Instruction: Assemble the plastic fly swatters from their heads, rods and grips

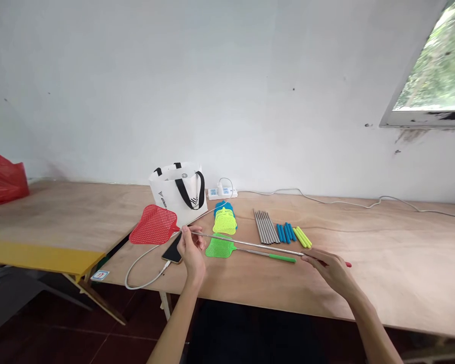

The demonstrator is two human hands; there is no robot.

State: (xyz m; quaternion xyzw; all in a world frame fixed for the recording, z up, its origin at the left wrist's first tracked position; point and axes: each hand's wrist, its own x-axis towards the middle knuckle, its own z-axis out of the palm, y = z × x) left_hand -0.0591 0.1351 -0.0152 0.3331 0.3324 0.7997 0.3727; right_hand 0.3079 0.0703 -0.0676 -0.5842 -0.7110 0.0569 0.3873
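A red fly swatter (154,225) with a long metal rod is held crosswise above the table. My left hand (191,248) pinches the rod just beside the red mesh head. Near the other end my right hand (331,270) grips it, and the tip of a red handle sticks out past the fingers. Below the rod lies a green fly swatter (220,246) with a green handle. Behind that are stacked yellow swatter heads (225,222) and blue swatter heads (223,205). To their right lie several metal rods (266,227), blue handles (285,232) and yellow handles (302,237).
A white bag (178,197) with black straps stands at the back left by a power strip (223,192). A phone (173,248) on a white cable lies left of my left hand. A red plastic bag (5,177) sits on the other table (60,212).
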